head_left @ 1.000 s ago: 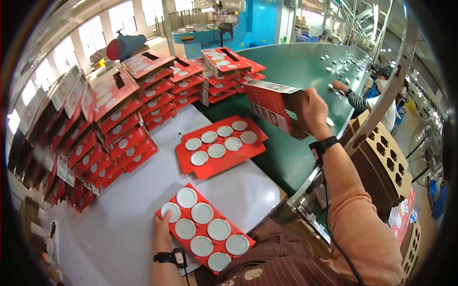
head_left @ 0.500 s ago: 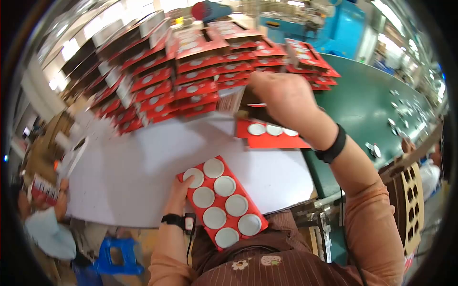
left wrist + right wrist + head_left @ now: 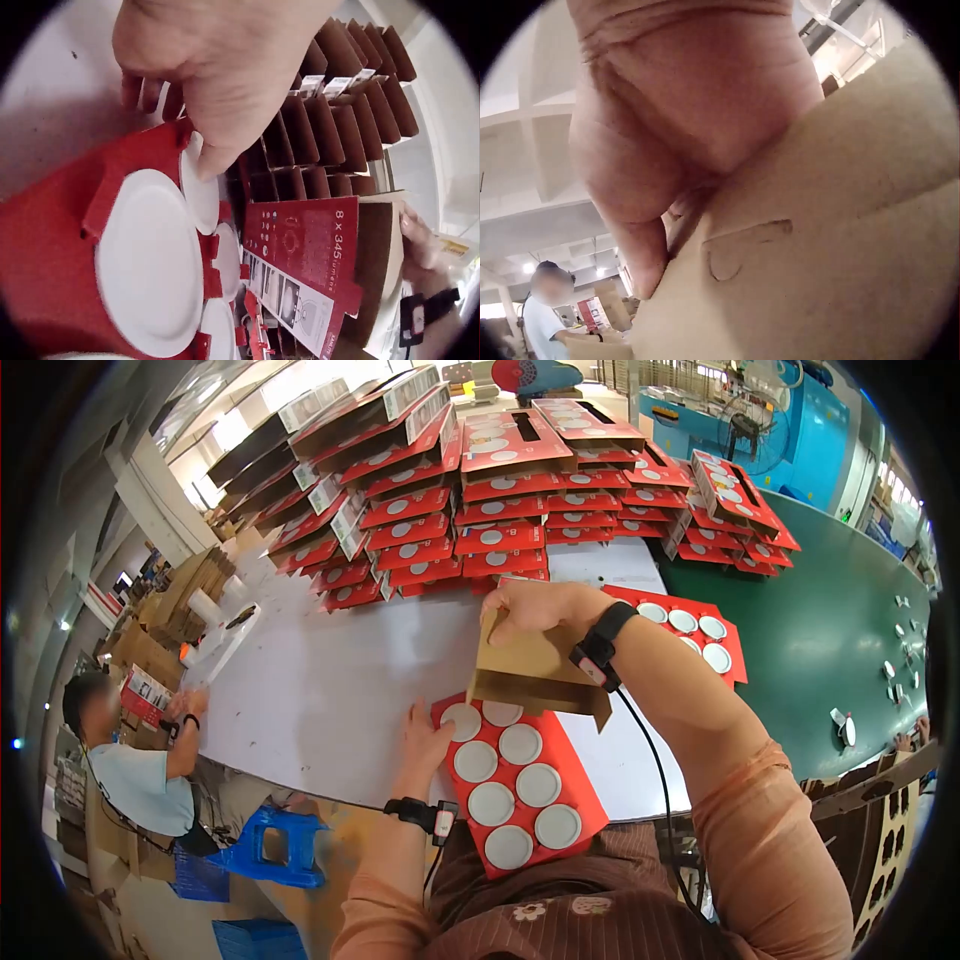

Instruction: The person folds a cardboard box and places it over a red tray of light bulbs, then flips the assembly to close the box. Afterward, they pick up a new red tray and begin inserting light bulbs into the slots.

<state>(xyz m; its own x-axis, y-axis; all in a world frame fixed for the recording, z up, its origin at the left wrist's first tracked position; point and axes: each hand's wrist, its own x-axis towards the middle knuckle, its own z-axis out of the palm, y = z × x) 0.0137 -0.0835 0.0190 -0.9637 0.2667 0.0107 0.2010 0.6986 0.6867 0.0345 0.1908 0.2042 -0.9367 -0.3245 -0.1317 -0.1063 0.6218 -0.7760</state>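
Gripping the brown inner side of an open carton [image 3: 540,665], the right hand [image 3: 535,607] is closed at its upper edge, while the left hand [image 3: 420,740] is open, with its thumb laid on a corner disc of the red card [image 3: 507,774] and its fingers loose beside the card's side. White discs are carried in two rows by the card, whose far end lies on the white desk [image 3: 290,700] and whose near end extends past the desk's edge towards the lap. Bare surface is left to the left of the card; on the right, a second red card [image 3: 700,643] is set partly on the green surface [image 3: 840,595]. Beyond the hands, the far side is bounded by stacked red cartons [image 3: 500,490]. A disc at the card's far end is partly covered by the carton, and whether the two touch cannot be told. Part of the second card is hidden by the right forearm. In the left wrist view, printed red panels of the carton are seen, but the small lettering cannot be read; in the right wrist view, most of the fingers are hidden.
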